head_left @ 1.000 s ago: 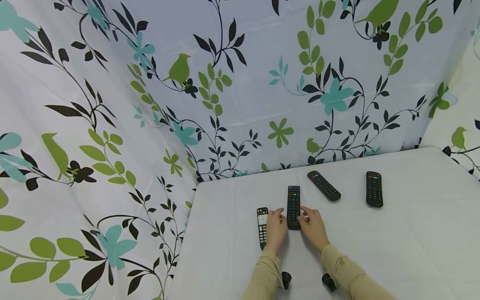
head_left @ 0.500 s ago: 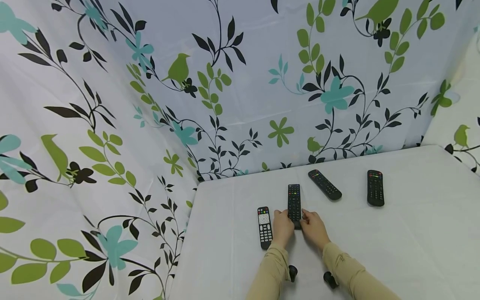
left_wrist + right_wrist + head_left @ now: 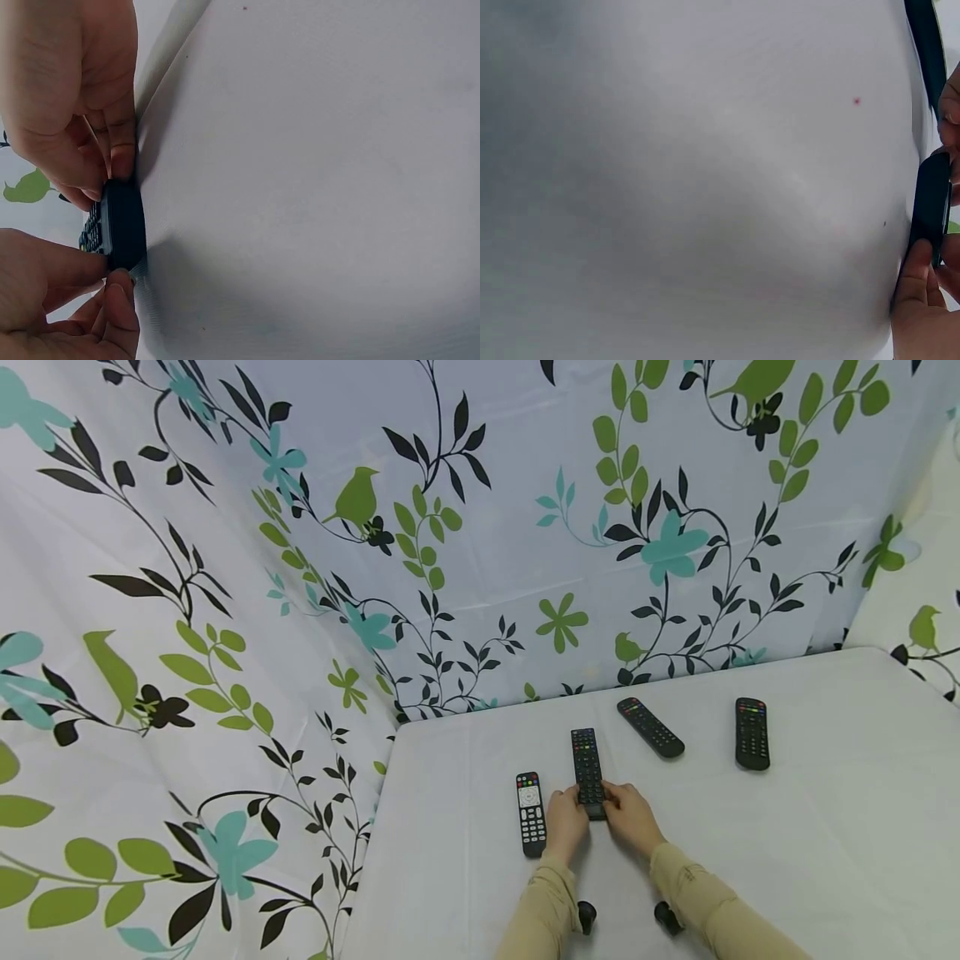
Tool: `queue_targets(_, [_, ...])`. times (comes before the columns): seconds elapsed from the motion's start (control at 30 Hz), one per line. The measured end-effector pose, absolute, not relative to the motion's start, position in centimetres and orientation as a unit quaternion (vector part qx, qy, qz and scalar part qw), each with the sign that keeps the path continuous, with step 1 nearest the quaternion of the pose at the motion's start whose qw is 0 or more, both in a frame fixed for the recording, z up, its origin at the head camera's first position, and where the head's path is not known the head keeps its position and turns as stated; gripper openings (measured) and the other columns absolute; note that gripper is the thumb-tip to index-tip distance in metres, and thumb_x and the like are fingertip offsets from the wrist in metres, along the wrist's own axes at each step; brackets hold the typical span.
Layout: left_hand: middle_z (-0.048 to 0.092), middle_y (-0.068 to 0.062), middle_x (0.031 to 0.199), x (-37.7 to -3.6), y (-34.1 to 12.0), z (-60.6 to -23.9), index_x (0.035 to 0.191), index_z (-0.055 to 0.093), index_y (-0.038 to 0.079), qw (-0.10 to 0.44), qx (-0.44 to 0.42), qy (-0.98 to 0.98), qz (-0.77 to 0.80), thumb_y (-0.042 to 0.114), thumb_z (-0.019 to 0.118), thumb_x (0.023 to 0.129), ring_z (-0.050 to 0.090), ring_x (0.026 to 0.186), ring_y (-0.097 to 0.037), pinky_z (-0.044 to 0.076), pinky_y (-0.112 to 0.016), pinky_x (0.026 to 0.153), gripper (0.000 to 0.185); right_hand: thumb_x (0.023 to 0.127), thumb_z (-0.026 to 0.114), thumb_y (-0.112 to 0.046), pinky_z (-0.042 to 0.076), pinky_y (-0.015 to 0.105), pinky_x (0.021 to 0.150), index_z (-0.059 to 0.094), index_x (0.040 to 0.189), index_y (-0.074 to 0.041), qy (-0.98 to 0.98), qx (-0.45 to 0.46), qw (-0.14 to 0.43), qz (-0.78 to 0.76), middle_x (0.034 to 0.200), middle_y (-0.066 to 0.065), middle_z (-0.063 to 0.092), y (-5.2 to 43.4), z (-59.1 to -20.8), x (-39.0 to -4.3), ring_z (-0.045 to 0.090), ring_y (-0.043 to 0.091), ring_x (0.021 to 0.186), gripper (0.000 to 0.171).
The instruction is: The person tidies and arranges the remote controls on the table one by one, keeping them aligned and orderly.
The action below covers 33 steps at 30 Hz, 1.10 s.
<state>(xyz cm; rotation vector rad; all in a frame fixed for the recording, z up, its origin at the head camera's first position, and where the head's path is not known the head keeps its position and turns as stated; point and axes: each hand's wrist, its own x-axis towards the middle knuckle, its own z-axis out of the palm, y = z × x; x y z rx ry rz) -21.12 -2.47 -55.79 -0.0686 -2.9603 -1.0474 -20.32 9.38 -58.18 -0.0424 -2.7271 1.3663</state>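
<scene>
In the head view, a long black remote control (image 3: 588, 772) lies on the white table between both hands, its far end angled slightly left. My left hand (image 3: 567, 822) pinches its lower left edge, and my right hand (image 3: 632, 817) holds the lower right edge. Seen from the left wrist, the remote's blunt near end (image 3: 125, 223) faces the camera, with fingers of both hands at its sides. In the right wrist view its dark end (image 3: 931, 196) sits between the left hand's fingers (image 3: 950, 112) above and the right hand's thumb (image 3: 916, 271) below.
Left of the hands lies a black remote with white buttons (image 3: 531, 814). Two more black remotes rest farther back, a slanted one (image 3: 651, 727) and an upright one (image 3: 752, 734) at right. A leaf-and-bird patterned curtain (image 3: 480, 543) hangs behind the white table (image 3: 825, 827).
My left hand has moved right, off the white-buttoned remote's side, and taken hold of the middle remote. That remote's far end has swung slightly left. My right hand stays at its right edge.
</scene>
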Motion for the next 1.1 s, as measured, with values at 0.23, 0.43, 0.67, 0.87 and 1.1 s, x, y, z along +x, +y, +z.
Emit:
queue_targets(0.23, [0.063, -0.014, 0.090, -20.3, -2.8, -56.0, 0.115, 0.063, -0.002, 0.001, -0.028, -0.941, -0.337, 0.001, 0.060, 0.081, 0.056, 0.074, -0.018, 0.047, -0.028, 0.065, 0.034, 0.083, 0.055, -0.001, 0.048, 0.037, 0.072, 0.055, 0.122, 0.010, -0.896, -0.006, 0.022, 0.444, 0.096, 0.020, 0.061, 9.5, -58.1, -19.5, 0.057, 0.023, 0.081, 0.041])
queue_targets(0.43, [0.063, -0.013, 0.090, -19.4, -3.1, -56.3, 0.114, 0.063, -0.002, 0.006, -0.037, -0.940, -0.339, 0.003, 0.061, 0.081, 0.054, 0.073, -0.015, 0.046, -0.027, 0.065, 0.033, 0.083, 0.055, -0.001, 0.047, 0.034, 0.070, 0.055, 0.122, 0.009, -0.895, -0.002, 0.011, 0.447, 0.095, 0.018, 0.060, 9.7, -57.9, -18.6, 0.055, 0.020, 0.080, 0.041])
queue_targets(0.67, [0.058, -0.005, 0.077, -18.6, -3.5, -56.6, 0.111, 0.064, -0.002, 0.031, -0.061, -0.940, -0.334, 0.003, 0.063, 0.080, 0.042, 0.063, -0.007, 0.038, -0.020, 0.055, 0.031, 0.085, 0.055, -0.002, 0.050, 0.038, 0.077, 0.054, 0.124, 0.006, -0.892, -0.005, 0.009, 0.452, 0.101, 0.018, 0.060, 9.7, -58.0, -17.8, 0.059, 0.023, 0.088, 0.040])
queue_targets(0.87, [0.051, -0.001, 0.072, -17.7, -3.8, -56.4, 0.113, 0.063, -0.002, 0.005, -0.052, -0.934, -0.353, 0.004, 0.063, 0.081, 0.038, 0.061, -0.005, 0.033, -0.018, 0.053, 0.033, 0.084, 0.056, -0.002, 0.049, 0.037, 0.077, 0.055, 0.122, 0.007, -0.894, 0.003, 0.013, 0.447, 0.099, 0.016, 0.060, 9.7, -58.1, -17.0, 0.058, 0.022, 0.087, 0.039])
queue_targets(1.1, [0.050, -0.001, 0.073, -16.6, -4.1, -56.3, 0.114, 0.063, -0.003, 0.006, -0.054, -0.941, -0.334, 0.004, 0.063, 0.081, 0.038, 0.062, -0.006, 0.034, -0.019, 0.053, 0.033, 0.083, 0.057, 0.001, 0.049, 0.036, 0.076, 0.056, 0.120, 0.007, -0.891, 0.013, 0.021, 0.454, 0.097, 0.014, 0.061, 9.5, -58.2, -16.0, 0.059, 0.021, 0.087, 0.038])
